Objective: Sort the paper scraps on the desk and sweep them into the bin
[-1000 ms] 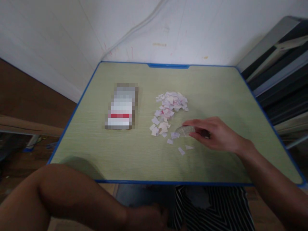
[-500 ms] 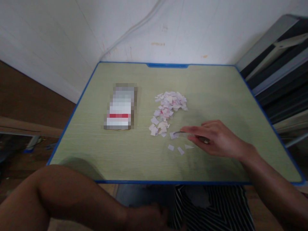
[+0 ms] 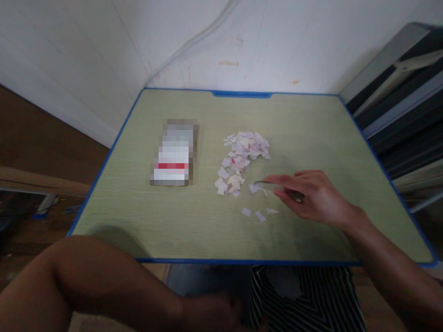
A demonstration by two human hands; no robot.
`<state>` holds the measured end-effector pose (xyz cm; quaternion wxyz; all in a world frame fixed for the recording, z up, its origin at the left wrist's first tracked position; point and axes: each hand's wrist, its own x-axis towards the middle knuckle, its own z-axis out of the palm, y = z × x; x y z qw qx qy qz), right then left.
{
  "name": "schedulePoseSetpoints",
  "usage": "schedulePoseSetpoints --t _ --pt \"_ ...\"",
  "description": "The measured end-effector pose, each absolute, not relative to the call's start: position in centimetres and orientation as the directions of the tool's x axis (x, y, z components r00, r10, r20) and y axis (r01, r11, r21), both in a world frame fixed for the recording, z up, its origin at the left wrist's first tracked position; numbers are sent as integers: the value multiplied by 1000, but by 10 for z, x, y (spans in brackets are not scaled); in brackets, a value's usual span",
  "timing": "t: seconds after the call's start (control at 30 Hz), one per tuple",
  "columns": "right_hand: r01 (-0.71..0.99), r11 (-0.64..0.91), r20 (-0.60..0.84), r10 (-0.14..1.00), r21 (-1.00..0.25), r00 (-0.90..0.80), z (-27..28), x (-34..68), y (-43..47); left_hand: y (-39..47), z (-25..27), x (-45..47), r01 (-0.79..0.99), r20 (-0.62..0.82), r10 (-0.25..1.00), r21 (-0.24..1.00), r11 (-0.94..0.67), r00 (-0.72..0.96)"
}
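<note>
My right hand is closed around a pair of slim metal tweezers, whose tips point left over the table. Right at the tips lies a small white paper scrap; whether they pinch it I cannot tell. Just left of there, a pile of torn paper scraps, some with pink marks, trails toward the near side. A few loose paper bits lie closer to me, below the tweezers. My left hand rests low near my lap, below the table edge, its fingers dark and blurred.
A blurred-out rectangular object, perhaps a phone, lies on the left half of the light green table with blue edging. Behind it stands a white wall with a cable. Folded metal frames lean at the right.
My right hand has shifted slightly right and away from me with the tweezers. The scrap at the tips has moved along, away from the pile. My left hand stays put.
</note>
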<state>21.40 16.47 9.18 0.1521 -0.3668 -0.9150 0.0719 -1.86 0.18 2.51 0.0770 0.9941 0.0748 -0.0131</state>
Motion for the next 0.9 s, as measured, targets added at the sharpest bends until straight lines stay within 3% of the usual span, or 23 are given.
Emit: schedulePoseSetpoints --t 0.2,0.3,0.5,0.63,0.77,0.9 --pt "595 709 287 701 -380 -652 95 216 165 2 24 -21 126 -29 124 118 -985 992" --pt "574 713 242 687 -402 -685 96 215 165 1 20 -22 134 -8 134 85 -987 991" --pt "542 684 269 708 -488 -653 95 214 166 -1 16 -23 117 -54 111 132 -984 992" --pt "541 687 168 681 -486 -713 98 214 165 1 18 -24 115 -44 109 163 -980 993" --pt "563 634 226 745 -530 -628 98 213 165 1 17 -23 113 -39 107 195 -974 993" --pt "626 504 71 809 -596 -583 97 210 167 1 16 -23 91 -22 89 174 -981 996"
